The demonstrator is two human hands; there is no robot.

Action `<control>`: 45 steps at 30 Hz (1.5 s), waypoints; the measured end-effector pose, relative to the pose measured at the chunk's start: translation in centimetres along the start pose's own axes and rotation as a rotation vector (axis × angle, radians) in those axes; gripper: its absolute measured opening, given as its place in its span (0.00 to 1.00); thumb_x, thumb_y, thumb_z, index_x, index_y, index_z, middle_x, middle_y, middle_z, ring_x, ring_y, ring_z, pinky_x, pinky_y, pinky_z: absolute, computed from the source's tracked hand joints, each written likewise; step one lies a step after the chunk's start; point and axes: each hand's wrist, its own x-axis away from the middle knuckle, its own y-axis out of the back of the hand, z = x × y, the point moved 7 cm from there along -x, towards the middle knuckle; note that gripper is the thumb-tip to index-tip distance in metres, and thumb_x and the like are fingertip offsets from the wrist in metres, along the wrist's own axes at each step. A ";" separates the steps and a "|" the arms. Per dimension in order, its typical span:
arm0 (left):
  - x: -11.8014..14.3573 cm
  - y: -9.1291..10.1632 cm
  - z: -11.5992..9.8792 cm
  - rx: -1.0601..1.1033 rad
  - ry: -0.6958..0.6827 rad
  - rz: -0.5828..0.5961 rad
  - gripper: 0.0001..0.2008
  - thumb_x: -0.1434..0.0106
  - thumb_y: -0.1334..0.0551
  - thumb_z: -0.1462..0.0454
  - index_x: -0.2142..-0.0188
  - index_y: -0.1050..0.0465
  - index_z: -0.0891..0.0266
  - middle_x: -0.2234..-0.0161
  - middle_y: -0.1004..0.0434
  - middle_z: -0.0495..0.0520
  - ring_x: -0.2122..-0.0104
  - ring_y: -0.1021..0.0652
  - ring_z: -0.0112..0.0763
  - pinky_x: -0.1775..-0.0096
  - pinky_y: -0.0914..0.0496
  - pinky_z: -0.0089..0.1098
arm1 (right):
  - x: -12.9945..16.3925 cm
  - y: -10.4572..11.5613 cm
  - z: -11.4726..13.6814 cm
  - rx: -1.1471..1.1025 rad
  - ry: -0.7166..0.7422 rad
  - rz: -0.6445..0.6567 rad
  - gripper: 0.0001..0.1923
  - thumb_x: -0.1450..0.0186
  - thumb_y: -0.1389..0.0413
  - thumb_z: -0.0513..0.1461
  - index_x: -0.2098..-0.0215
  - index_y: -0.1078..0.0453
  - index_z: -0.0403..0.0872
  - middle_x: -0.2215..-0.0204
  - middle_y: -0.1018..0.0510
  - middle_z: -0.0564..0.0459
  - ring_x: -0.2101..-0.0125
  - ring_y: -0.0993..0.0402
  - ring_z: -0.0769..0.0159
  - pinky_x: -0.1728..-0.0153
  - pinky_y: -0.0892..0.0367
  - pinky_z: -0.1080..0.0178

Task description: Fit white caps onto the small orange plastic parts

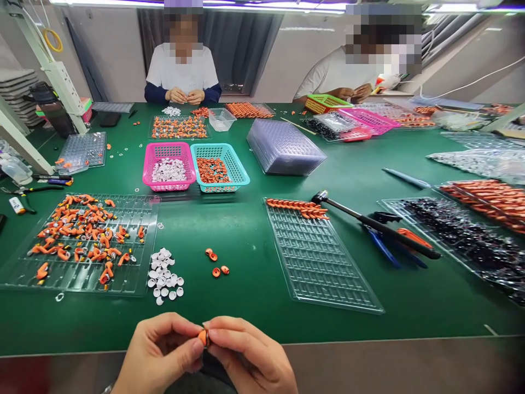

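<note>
Both hands meet at the near edge of the green bench (246, 306), the left hand (159, 355) and right hand (250, 355) pinched shut on 1 small orange part (204, 337); its long axis is too hidden to tell. Beyond lie white caps (164, 276), a clear tray (320, 257), and 2 seated people across the room.

bright, even light from a ceiling light strip (197, 4) overhead; soft, faint shadows on the green table (246, 230). glare on clear plastic trays (324, 262). wide-angle bending at edges; faces pixelated.
</note>
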 end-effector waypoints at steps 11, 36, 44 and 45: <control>0.0 -0.3 -0.1 0.022 0.018 -0.040 0.14 0.55 0.22 0.56 0.76 0.18 0.65 0.82 0.21 0.49 0.83 0.25 0.22 0.77 0.31 0.22 | 0.5 -0.1 -0.3 0.030 -0.002 0.076 0.25 0.37 0.41 0.25 0.47 0.26 0.53 0.57 0.18 0.46 0.61 0.17 0.60 0.61 0.19 0.63; 0.5 -0.8 -0.5 0.048 -0.019 -0.051 0.12 0.55 0.22 0.59 0.76 0.18 0.64 0.78 0.19 0.50 0.80 0.23 0.22 0.76 0.29 0.19 | 1.2 -0.1 -0.9 -0.077 -0.057 0.011 0.25 0.38 0.39 0.24 0.49 0.24 0.55 0.59 0.18 0.49 0.63 0.17 0.62 0.63 0.19 0.65; 0.5 -0.7 -0.4 0.019 -0.024 -0.017 0.12 0.52 0.23 0.59 0.75 0.18 0.66 0.78 0.19 0.51 0.80 0.24 0.22 0.76 0.30 0.19 | 0.9 0.0 -0.7 -0.072 -0.062 0.060 0.26 0.39 0.40 0.23 0.49 0.23 0.54 0.58 0.18 0.48 0.62 0.17 0.61 0.63 0.19 0.65; 0.5 -0.7 -0.4 0.019 -0.022 -0.013 0.12 0.52 0.23 0.58 0.75 0.18 0.66 0.78 0.19 0.51 0.80 0.24 0.22 0.76 0.30 0.19 | 0.9 0.0 -0.7 -0.066 -0.058 0.067 0.26 0.39 0.40 0.22 0.49 0.24 0.53 0.58 0.18 0.47 0.62 0.17 0.61 0.63 0.19 0.65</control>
